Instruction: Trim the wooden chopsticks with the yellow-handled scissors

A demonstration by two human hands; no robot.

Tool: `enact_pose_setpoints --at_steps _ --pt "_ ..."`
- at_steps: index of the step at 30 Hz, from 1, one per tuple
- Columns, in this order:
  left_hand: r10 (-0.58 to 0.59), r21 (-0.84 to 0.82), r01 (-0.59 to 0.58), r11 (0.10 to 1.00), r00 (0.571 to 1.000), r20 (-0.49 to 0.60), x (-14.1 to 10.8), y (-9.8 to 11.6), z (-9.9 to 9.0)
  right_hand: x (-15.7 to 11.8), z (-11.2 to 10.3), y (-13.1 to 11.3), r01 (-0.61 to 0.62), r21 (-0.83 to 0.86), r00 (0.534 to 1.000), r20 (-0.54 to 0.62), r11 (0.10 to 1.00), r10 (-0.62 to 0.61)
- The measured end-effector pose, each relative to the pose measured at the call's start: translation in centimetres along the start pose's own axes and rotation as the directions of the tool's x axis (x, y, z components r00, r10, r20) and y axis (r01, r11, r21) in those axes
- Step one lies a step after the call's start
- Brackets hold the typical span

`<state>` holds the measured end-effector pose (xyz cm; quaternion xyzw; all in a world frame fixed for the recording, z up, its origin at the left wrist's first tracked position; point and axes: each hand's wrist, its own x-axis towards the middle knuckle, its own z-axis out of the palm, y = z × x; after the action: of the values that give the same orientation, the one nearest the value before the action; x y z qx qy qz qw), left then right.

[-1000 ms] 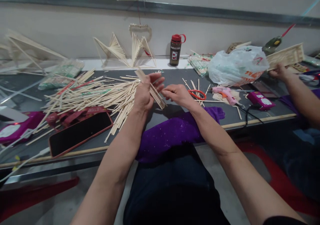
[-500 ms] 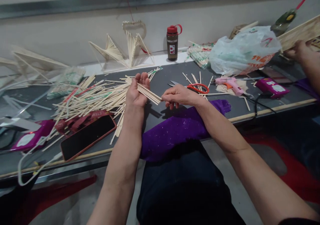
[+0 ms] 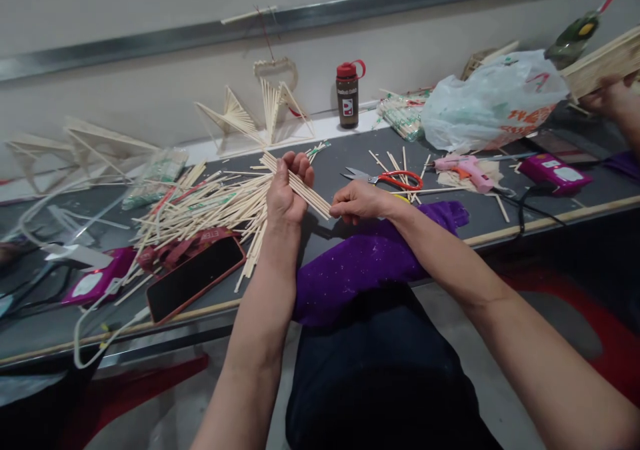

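Observation:
A small bundle of pale wooden sticks [image 3: 311, 195] lies across the palm of my left hand [image 3: 289, 193], held under the thumb with the fingers curled. The fingers of my right hand [image 3: 357, 201] are pinched together at the bundle's lower right end; whether they grip a stick is too small to tell. Left of my left hand spreads a large pile of loose sticks [image 3: 215, 200]. Scissors with red handles [image 3: 400, 180] lie just beyond my right hand. A purple cloth [image 3: 350, 270] rests at the table edge beneath my right forearm.
A phone [image 3: 195, 280] and a magenta box [image 3: 103, 277] lie at left. Stick models [image 3: 230, 117] and a bottle [image 3: 347, 97] stand along the wall. At right are a plastic bag [image 3: 490, 103], a pink glue gun [image 3: 467, 170], another magenta box [image 3: 555, 173] and another person's hand [image 3: 613, 100].
The view has shifted and tilted slightly, so most things appear farther right and the left side lower. My right fingers stay near the bundle's end, now more closely curled.

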<state>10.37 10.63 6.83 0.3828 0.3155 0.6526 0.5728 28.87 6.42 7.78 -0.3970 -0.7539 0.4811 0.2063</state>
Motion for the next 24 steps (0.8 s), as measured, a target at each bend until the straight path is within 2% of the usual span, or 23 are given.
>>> enact_pose_setpoints --at_steps 5,9,15,22,24 --pt "-0.118 -0.262 0.076 0.962 0.982 -0.147 -0.8 1.0 1.6 0.2 0.0 0.0 0.088 -0.193 0.99 -0.091 0.977 -0.107" --pt "-0.184 -0.379 0.1 0.92 0.964 -0.193 -0.7 1.3 1.9 0.2 0.2 -0.4 0.139 -0.368 0.964 -0.163 0.919 -0.211" --pt "-0.184 -0.374 0.098 0.922 0.962 -0.2 0.2 1.4 1.4 0.3 0.5 -0.5 0.171 -0.514 0.933 -0.19 0.84 -0.306" --pt "-0.154 -0.396 0.034 0.918 0.949 -0.277 0.5 1.9 1.8 0.7 0.6 0.4 0.252 -0.59 0.839 -0.262 0.767 -0.477" --pt "-0.093 -0.371 0.015 0.928 0.977 -0.193 0.7 1.9 1.5 0.8 0.5 0.5 0.267 -0.58 0.821 -0.282 0.77 -0.497"
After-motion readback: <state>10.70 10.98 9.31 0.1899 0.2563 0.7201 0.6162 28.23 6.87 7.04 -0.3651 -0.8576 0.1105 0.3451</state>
